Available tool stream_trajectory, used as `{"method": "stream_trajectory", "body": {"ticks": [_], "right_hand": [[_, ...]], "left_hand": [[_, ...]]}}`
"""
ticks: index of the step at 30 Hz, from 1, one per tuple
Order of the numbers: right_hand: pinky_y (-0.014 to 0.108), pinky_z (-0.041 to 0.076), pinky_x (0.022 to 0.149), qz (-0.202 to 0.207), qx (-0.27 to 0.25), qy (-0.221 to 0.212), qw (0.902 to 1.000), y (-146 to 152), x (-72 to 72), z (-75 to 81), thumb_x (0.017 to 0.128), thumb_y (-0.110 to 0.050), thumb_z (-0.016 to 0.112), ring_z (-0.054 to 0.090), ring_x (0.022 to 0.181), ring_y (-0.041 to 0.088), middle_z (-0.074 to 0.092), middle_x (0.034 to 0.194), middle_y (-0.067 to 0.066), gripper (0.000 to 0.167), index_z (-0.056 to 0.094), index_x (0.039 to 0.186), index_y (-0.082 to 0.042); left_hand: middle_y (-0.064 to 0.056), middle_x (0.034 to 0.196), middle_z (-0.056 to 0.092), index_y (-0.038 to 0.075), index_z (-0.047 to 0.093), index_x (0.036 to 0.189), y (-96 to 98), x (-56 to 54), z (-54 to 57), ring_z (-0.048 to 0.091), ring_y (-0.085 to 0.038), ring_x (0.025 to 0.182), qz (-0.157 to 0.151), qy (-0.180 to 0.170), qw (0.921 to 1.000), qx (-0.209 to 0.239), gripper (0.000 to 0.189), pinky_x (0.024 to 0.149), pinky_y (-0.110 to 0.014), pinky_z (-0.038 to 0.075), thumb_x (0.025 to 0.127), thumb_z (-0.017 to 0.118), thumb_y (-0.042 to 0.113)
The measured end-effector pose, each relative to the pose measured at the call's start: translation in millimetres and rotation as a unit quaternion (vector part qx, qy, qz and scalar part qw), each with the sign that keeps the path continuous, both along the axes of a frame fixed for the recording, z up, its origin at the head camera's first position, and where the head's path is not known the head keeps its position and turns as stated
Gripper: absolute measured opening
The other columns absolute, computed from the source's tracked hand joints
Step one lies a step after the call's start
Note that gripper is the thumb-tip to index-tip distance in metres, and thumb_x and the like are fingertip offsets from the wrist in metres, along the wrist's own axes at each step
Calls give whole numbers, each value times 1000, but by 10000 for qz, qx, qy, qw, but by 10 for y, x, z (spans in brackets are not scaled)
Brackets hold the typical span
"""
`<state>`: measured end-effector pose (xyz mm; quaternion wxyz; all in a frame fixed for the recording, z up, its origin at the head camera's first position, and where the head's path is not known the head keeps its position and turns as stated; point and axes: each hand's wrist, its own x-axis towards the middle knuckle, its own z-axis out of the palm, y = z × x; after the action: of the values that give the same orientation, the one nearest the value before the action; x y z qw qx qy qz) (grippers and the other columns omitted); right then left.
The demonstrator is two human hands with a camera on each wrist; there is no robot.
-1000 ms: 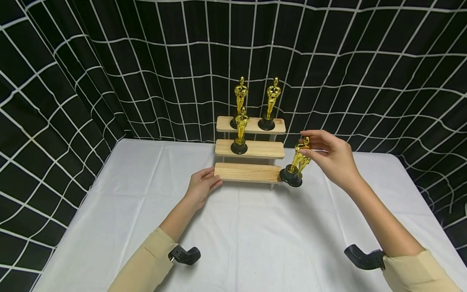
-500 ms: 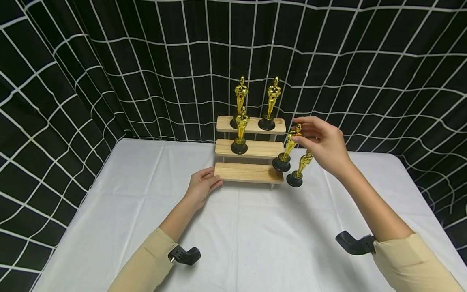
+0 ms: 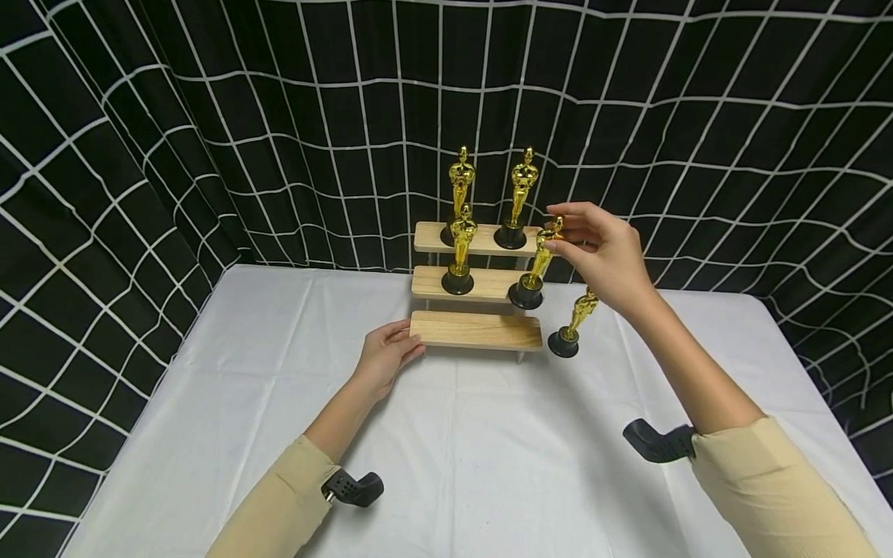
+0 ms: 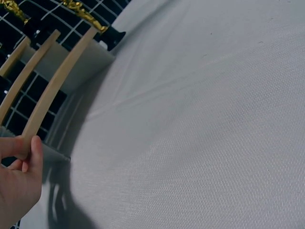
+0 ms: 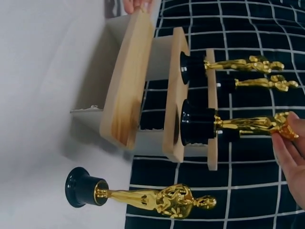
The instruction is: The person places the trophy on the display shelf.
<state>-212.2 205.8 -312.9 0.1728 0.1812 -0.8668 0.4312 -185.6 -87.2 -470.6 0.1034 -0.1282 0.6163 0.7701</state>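
My right hand (image 3: 603, 252) pinches a gold trophy statuette (image 3: 539, 267) by its head and shoulders. Its black base overlaps the right end of the middle shelf in the head view and hangs close over that board in the right wrist view. My left hand (image 3: 384, 360) grips the left end of the bottom shelf (image 3: 474, 331) of a three-step wooden stand, thumb on the front edge in the left wrist view (image 4: 33, 157). One statuette (image 3: 461, 252) stands on the middle shelf's left side. Two more, a left one (image 3: 460, 174) and a right one (image 3: 522, 190), stand on the top shelf.
Another gold statuette (image 3: 579, 318) stands on the white tablecloth (image 3: 488, 449) just right of the stand. Behind the table hangs a black curtain (image 3: 335, 116) with a white grid. Pale side panels (image 5: 90, 114) hold up the shelves.
My right hand has lifted the statuette from beside the bottom shelf, up and to the left, to the middle shelf's right end. The left hand stays where it was.
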Motion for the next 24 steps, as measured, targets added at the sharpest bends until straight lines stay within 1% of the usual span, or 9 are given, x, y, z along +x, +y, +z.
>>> {"method": "stream_trajectory", "body": {"ticks": [8,16,20,22,24], "right_hand": [[2,54,81,-108,-111,142,9998,-87,-130,-8,94,5,76,60,93,-9,74,119,23,38,68,132,2],[2,53,79,-69,-238,119,9996,-133,-211,-46,94,5,76,60,89,-10,74,118,25,39,68,132,2],[2,53,78,-33,-253,155,9996,-153,-247,-68,94,6,75,60,90,-9,74,118,25,38,68,132,3],[3,53,79,-14,-252,156,9996,-170,-262,-73,95,6,75,61,92,-6,74,118,26,38,68,132,3],[3,53,79,-6,-225,140,9996,-188,-273,-77,95,5,75,64,94,1,73,118,25,38,68,132,3]], "left_hand": [[-27,131,60,-13,48,148,0,11,5,69,-12,93,8,-11,10000,-23,46,97,-24,65,102,57,-12],[-26,129,60,-13,50,147,9,3,-10,69,-11,92,32,-1,10000,0,46,95,-23,65,102,58,-12],[-25,128,60,-13,50,147,9,-1,-14,69,-11,92,31,8,10000,-11,46,94,-22,65,102,58,-12],[-26,128,61,-13,49,147,8,-4,-16,69,-12,93,37,22,10000,-11,46,93,-22,66,102,58,-12],[-25,128,61,-13,49,147,8,-8,-19,69,-13,93,42,23,10000,-21,46,93,-22,66,102,58,-12]]}}
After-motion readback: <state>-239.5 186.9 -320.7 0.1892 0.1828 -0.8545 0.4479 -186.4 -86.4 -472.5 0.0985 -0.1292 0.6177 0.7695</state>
